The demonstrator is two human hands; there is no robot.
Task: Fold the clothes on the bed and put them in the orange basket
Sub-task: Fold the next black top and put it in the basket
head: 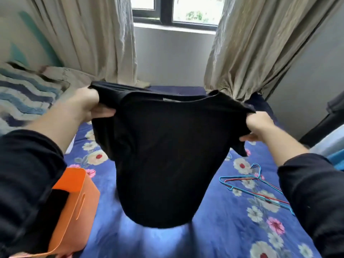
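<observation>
A black T-shirt [167, 155] hangs in mid-air at the centre of the view, stretched between both hands above the bed [214, 235]. The left grip [93, 107], at about 10 o'clock from the shirt's middle, has its fingers curled round the bunched shoulder, with the thumb on the near side of the cloth. The right grip [258, 125], at about 2 o'clock, pinches the other shoulder in the same way, and a short sleeve dangles just below it. The collar runs along the top edge between the two hands, and a pale label shows inside it. The hem hangs at 6 o'clock, blurred (whether it brushes the sheet cannot be told).

The orange basket [78, 200] stands on the bed at 8 o'clock, just beside the shirt's lower left edge and partly hidden by the person's dark left sleeve. The sheet is blue with a printed flower pattern. At 4 o'clock, blue and red wire hangers [256, 185] lie flat on it, apart from the shirt. At 12 o'clock a window [175, 12] sits between two beige curtains [89, 38], whose lower ends reach the far edge of the bed. A zigzag-striped blanket [22, 94] lies at 9 o'clock, beyond the left forearm
</observation>
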